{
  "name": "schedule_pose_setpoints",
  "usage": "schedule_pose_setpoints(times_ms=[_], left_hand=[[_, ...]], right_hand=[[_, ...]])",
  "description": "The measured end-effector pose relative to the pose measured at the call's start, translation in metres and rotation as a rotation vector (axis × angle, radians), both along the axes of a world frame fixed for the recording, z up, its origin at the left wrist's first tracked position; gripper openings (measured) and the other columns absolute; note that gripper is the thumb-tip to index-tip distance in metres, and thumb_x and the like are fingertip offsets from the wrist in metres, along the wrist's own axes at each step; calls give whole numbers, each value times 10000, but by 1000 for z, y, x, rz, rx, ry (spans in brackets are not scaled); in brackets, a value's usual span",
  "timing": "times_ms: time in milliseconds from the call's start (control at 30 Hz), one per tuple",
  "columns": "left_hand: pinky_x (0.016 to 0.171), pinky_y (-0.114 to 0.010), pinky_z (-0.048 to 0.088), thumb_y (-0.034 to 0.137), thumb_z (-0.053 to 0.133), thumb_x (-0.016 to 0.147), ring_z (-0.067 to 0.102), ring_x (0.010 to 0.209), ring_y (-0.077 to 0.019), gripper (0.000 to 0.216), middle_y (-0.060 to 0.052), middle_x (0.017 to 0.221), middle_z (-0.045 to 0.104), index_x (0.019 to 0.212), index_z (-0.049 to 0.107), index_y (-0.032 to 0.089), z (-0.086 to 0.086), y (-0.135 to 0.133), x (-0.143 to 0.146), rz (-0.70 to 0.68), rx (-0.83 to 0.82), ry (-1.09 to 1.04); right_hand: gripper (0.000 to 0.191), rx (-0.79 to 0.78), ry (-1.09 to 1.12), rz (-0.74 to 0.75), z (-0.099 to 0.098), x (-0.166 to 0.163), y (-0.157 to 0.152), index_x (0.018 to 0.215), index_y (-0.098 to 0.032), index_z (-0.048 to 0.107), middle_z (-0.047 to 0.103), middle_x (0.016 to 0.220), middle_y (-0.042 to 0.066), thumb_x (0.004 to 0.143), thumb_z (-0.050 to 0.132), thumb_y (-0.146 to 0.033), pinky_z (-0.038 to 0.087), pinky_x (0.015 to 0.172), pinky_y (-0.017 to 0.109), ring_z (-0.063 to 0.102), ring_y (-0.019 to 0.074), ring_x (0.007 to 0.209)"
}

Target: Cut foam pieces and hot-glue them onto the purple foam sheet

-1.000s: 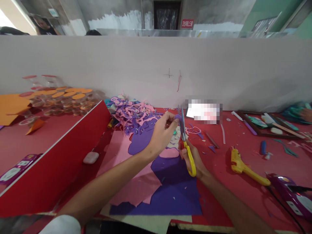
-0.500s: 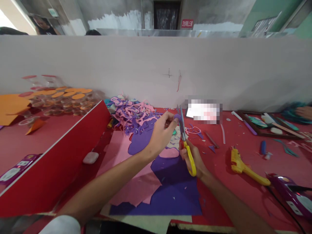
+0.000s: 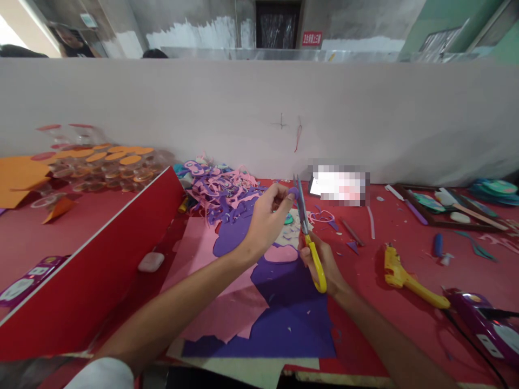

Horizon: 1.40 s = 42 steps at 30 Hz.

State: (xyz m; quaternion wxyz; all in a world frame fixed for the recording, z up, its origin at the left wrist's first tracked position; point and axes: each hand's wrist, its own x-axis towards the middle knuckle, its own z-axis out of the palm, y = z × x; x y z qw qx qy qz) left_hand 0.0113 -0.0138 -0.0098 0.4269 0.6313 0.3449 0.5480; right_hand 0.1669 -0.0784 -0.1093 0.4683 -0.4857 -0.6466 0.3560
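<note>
Along the far edge of your red table stands a pale partition, with a heap of pink and purple scraps near its foot. Your left hand pinches a small purple piece above the table, while your right hand grips yellow-handled scissors, their slightly parted blades just beside it; whether they straddle it, I cannot tell. Below, a pink sheet and a purple sheet reach toward the near edge. Trimming looks like the step in hand; your next snip would call for a steady pinch, fingertips clear of the blades.
</note>
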Motion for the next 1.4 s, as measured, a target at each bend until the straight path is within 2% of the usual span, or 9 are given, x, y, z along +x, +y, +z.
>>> schedule_pose_setpoints(times_ms=[300, 700, 1033, 1400], left_hand=[[591, -247, 351, 275, 569, 951, 415, 642, -101, 178, 24, 735, 449, 805, 507, 195, 1, 0, -2, 17, 19, 2], [598, -256, 372, 262, 570, 946, 416, 647, -105, 180, 21, 728, 444, 792, 505, 196, 3, 1, -3, 33, 24, 10], [592, -258, 339, 252, 578, 954, 409, 647, -103, 184, 25, 730, 439, 795, 508, 194, 1, 4, -5, 36, 57, 2], [617, -262, 345, 228, 567, 946, 437, 669, -105, 155, 15, 739, 477, 800, 538, 185, 4, 6, -9, 76, 70, 19]], right_hand=[[462, -8, -28, -10, 4, 1, -1, 826, -230, 473, 482, 654, -35, 922, 523, -679, 332, 505, 271, 421, 129, 548], [488, -5, -42, -23, 4, 0, -2, 804, -235, 464, 481, 645, -28, 906, 518, -709, 326, 503, 268, 423, 137, 548], [428, 8, -64, -27, 5, 1, -1, 801, -228, 480, 491, 662, -24, 922, 525, -636, 337, 514, 275, 432, 136, 555], [426, 33, -118, -87, 11, -1, -1, 749, -215, 479, 498, 625, -30, 896, 559, -607, 322, 511, 245, 434, 124, 547]])
